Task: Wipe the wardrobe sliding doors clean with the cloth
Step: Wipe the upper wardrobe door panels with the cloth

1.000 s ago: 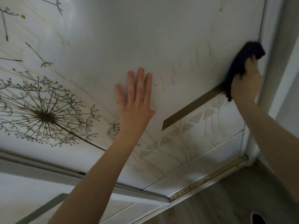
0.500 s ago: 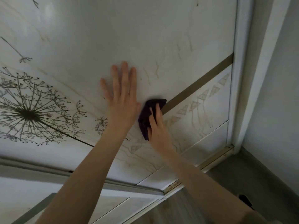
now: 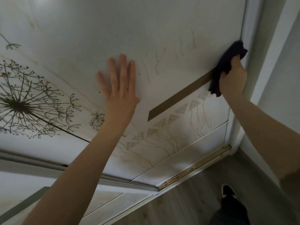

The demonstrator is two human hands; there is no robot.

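Door (image 3: pixel 162 30): white sliding panel with a dandelion print at its left and a brown strip (image 3: pixel 178 93) crossing toward its right edge.

Cloth (image 3: pixel 225 65): dark, bunched, pressed to the door at its right edge, over the strip's right end, just beside the frame (image 3: pixel 253 46).

Right hand (image 3: pixel 232 78): closed around the cloth, holding it against the door.

Left hand (image 3: pixel 120 85): open, fingers spread, palm flat on the door, left of the strip; holds nothing.

Track (image 3: pixel 194 168): below the door, speckled with rust-coloured grime.

Progress: partial, by judgement. Brownish drip streaks and faded triangle marks show above and below the strip. The lower door, the track and the second door (image 3: pixel 113 197) at bottom left look unwiped.
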